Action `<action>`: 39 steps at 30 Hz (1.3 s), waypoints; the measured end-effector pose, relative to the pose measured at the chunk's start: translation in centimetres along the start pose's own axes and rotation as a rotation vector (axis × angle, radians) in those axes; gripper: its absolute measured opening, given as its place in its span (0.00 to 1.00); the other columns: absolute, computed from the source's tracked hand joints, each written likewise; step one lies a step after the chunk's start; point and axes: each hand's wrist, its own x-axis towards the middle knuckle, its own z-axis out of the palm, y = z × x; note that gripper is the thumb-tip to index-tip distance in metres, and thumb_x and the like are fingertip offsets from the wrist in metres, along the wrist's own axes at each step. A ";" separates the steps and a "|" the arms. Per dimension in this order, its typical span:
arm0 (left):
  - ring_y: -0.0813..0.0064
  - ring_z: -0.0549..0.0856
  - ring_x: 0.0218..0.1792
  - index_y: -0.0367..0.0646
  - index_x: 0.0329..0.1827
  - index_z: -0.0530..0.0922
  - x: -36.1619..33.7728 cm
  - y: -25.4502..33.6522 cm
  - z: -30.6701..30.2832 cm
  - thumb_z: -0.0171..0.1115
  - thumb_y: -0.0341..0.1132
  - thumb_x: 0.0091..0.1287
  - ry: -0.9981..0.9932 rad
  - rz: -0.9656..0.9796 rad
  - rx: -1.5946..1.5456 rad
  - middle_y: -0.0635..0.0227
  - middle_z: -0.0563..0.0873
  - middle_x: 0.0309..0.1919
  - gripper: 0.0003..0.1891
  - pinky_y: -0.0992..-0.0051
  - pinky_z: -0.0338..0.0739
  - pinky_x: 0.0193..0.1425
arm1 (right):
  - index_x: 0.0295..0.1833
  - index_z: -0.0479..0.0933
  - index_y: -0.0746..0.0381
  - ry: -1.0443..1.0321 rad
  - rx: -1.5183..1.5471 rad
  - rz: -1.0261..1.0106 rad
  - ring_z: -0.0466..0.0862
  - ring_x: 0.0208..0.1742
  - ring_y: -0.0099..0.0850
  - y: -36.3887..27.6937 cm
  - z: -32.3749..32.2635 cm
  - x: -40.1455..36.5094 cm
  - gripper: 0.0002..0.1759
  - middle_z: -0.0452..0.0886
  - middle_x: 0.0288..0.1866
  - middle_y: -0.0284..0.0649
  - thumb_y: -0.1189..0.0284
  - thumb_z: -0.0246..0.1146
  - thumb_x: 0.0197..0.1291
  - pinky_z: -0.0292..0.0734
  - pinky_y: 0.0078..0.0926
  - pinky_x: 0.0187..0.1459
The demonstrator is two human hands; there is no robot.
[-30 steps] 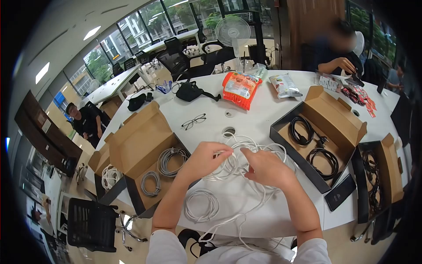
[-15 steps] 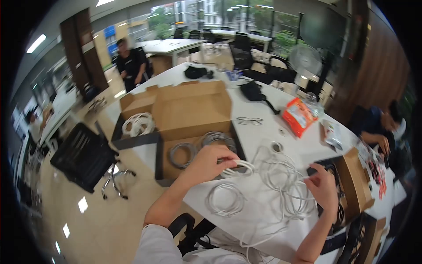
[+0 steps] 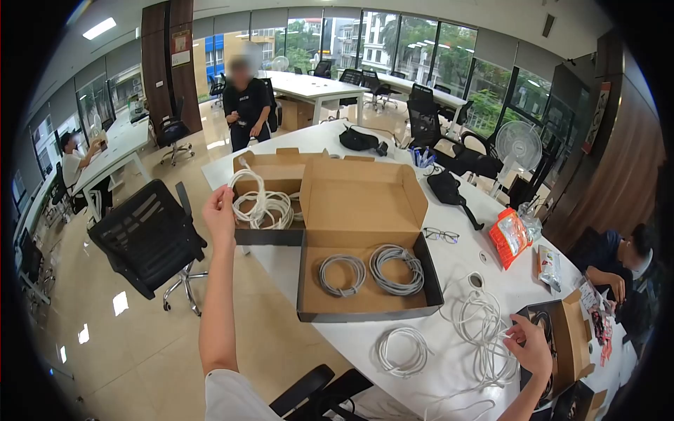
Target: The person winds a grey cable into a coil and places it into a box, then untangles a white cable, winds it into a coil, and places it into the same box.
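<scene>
My left hand (image 3: pixel 220 208), at the far left box (image 3: pixel 270 237), pinches a loop of white cable (image 3: pixel 269 210). That cable hangs down over other white coils inside the box. Low on the right, my right hand (image 3: pixel 532 346) has its fingers closed on a strand at the edge of a loose tangle of white cable (image 3: pixel 484 330). A neat white cable coil (image 3: pixel 403 352) lies on the table to the left of the tangle. Two grey cable coils (image 3: pixel 397 270) rest in the open middle box (image 3: pixel 372 311), whose lid stands up.
Another open box (image 3: pixel 577 337) with black cables stands beside my right hand. Glasses (image 3: pixel 441 235), a black pouch (image 3: pixel 449 189) and an orange bag (image 3: pixel 510 238) lie farther back on the table. A black chair (image 3: pixel 149 235) stands left. People are at left, behind and right.
My left hand has moved left with the white cable, from in front of the middle box to the far left box. My right hand stays near the tangle. The view has shifted.
</scene>
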 end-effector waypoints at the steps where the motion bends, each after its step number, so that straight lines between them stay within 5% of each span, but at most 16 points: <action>1: 0.88 0.74 0.21 0.38 0.47 0.83 1.1 -0.6 0.2 0.63 0.37 0.67 0.021 0.023 0.048 0.73 0.83 0.28 0.12 0.83 0.66 0.21 | 0.58 0.73 0.67 -0.003 -0.011 0.004 0.83 0.31 0.30 -0.6 0.1 0.1 0.30 0.83 0.34 0.43 0.79 0.69 0.46 0.76 0.24 0.36; 5: 0.87 0.74 0.22 0.37 0.47 0.83 6.9 -6.3 0.3 0.61 0.40 0.69 0.061 -0.066 0.100 0.72 0.83 0.29 0.14 0.82 0.68 0.21 | 0.57 0.74 0.68 -0.019 -0.033 0.006 0.85 0.33 0.32 -2.4 0.5 0.6 0.28 0.84 0.35 0.44 0.78 0.70 0.46 0.76 0.25 0.37; 8: 0.85 0.77 0.24 0.36 0.51 0.80 10.7 -12.5 -0.9 0.55 0.44 0.73 0.040 -0.364 0.173 0.69 0.83 0.33 0.18 0.82 0.71 0.26 | 0.56 0.74 0.69 -0.037 -0.055 -0.033 0.85 0.34 0.34 -3.0 1.2 1.1 0.28 0.84 0.35 0.46 0.77 0.70 0.47 0.77 0.27 0.38; 11: 0.83 0.78 0.27 0.36 0.48 0.79 14.3 -22.2 -2.6 0.49 0.47 0.75 0.125 -0.094 0.433 0.70 0.82 0.31 0.20 0.81 0.71 0.29 | 0.57 0.73 0.69 -0.067 -0.067 -0.059 0.85 0.35 0.35 -3.2 1.1 1.2 0.28 0.84 0.36 0.46 0.77 0.69 0.48 0.77 0.29 0.39; 14: 0.83 0.75 0.28 0.36 0.44 0.77 6.3 -12.4 -0.3 0.46 0.48 0.76 0.026 -0.115 0.196 0.71 0.78 0.28 0.21 0.77 0.68 0.31 | 0.59 0.73 0.68 -0.094 -0.061 -0.049 0.85 0.36 0.36 -2.7 1.2 1.1 0.29 0.83 0.37 0.45 0.76 0.70 0.48 0.77 0.31 0.41; 18: 0.84 0.70 0.31 0.41 0.52 0.78 5.0 -12.8 -0.9 0.47 0.47 0.75 -0.116 -0.256 0.236 0.73 0.73 0.30 0.19 0.78 0.66 0.37 | 0.60 0.72 0.67 -0.095 -0.082 -0.020 0.83 0.38 0.38 -1.7 0.9 0.7 0.32 0.82 0.37 0.45 0.75 0.71 0.47 0.76 0.33 0.43; 21: 0.84 0.70 0.33 0.45 0.57 0.77 4.6 -13.2 0.2 0.51 0.48 0.73 -0.208 -0.151 0.120 0.75 0.73 0.34 0.19 0.79 0.67 0.39 | 0.60 0.72 0.66 -0.077 -0.098 -0.038 0.82 0.40 0.40 -1.1 0.4 0.2 0.31 0.82 0.37 0.45 0.74 0.71 0.48 0.76 0.33 0.44; 22: 0.76 0.78 0.53 0.40 0.61 0.75 2.7 -9.3 1.5 0.55 0.42 0.72 -0.247 -0.271 0.027 0.66 0.81 0.55 0.20 0.75 0.69 0.59 | 0.61 0.72 0.66 -0.070 -0.123 -0.042 0.82 0.41 0.41 -1.1 0.0 -0.3 0.31 0.82 0.38 0.46 0.73 0.70 0.50 0.76 0.34 0.44; 23: 0.79 0.78 0.52 0.41 0.62 0.75 1.6 -8.2 2.4 0.54 0.41 0.73 -0.316 -0.135 0.086 0.69 0.80 0.55 0.20 0.77 0.69 0.57 | 0.61 0.71 0.66 -0.065 -0.148 -0.034 0.82 0.42 0.42 -1.1 -0.3 -0.5 0.30 0.82 0.39 0.46 0.73 0.70 0.51 0.76 0.34 0.45; 25: 0.81 0.77 0.49 0.41 0.62 0.74 -1.4 -3.5 5.3 0.55 0.42 0.72 -0.360 -0.168 0.050 0.72 0.80 0.54 0.20 0.79 0.70 0.54 | 0.64 0.70 0.66 -0.046 -0.136 -0.021 0.82 0.41 0.37 0.0 -0.4 -1.5 0.32 0.81 0.41 0.45 0.76 0.70 0.51 0.77 0.31 0.44; 27: 0.80 0.77 0.49 0.41 0.61 0.75 -7.6 3.9 8.2 0.54 0.42 0.72 -0.544 -0.037 0.082 0.73 0.80 0.51 0.19 0.79 0.69 0.54 | 0.64 0.69 0.65 -0.048 -0.120 0.000 0.82 0.43 0.39 0.3 -0.5 -2.6 0.31 0.81 0.42 0.46 0.73 0.69 0.54 0.77 0.33 0.46; 31: 0.75 0.82 0.47 0.41 0.48 0.80 -20.6 13.3 9.4 0.59 0.36 0.67 -1.291 0.113 0.341 0.67 0.84 0.41 0.11 0.75 0.75 0.50 | 0.65 0.68 0.62 -0.118 -0.127 0.062 0.82 0.45 0.43 1.1 -0.4 -4.6 0.30 0.81 0.45 0.47 0.69 0.67 0.57 0.77 0.36 0.47; 32: 0.69 0.84 0.42 0.42 0.45 0.81 -23.3 12.9 9.3 0.63 0.34 0.62 -1.534 0.191 0.340 0.63 0.84 0.39 0.11 0.71 0.77 0.46 | 0.65 0.68 0.61 -0.144 -0.120 0.080 0.82 0.46 0.44 1.3 -0.3 -5.0 0.30 0.81 0.45 0.48 0.67 0.66 0.58 0.76 0.37 0.48; 34: 0.61 0.81 0.49 0.41 0.50 0.79 -29.0 12.7 8.9 0.69 0.35 0.55 -1.823 0.546 0.358 0.61 0.83 0.44 0.19 0.63 0.72 0.56 | 0.65 0.68 0.60 -0.176 -0.099 0.096 0.81 0.47 0.45 1.7 -0.2 -5.4 0.29 0.81 0.47 0.48 0.66 0.64 0.60 0.75 0.38 0.50; 36: 0.62 0.79 0.50 0.39 0.48 0.78 -33.6 10.6 8.1 0.70 0.38 0.54 -1.875 0.778 0.379 0.63 0.81 0.44 0.19 0.63 0.69 0.57 | 0.65 0.68 0.61 -0.183 -0.087 0.075 0.82 0.47 0.45 1.9 -0.1 -5.9 0.28 0.81 0.47 0.49 0.66 0.64 0.60 0.76 0.39 0.50; 39: 0.59 0.80 0.46 0.40 0.45 0.78 -36.2 7.7 7.1 0.69 0.38 0.56 -1.910 0.800 0.483 0.62 0.80 0.42 0.17 0.63 0.72 0.52 | 0.64 0.69 0.63 -0.194 -0.057 0.027 0.82 0.46 0.46 2.9 1.0 -6.6 0.28 0.81 0.45 0.50 0.67 0.65 0.59 0.76 0.39 0.48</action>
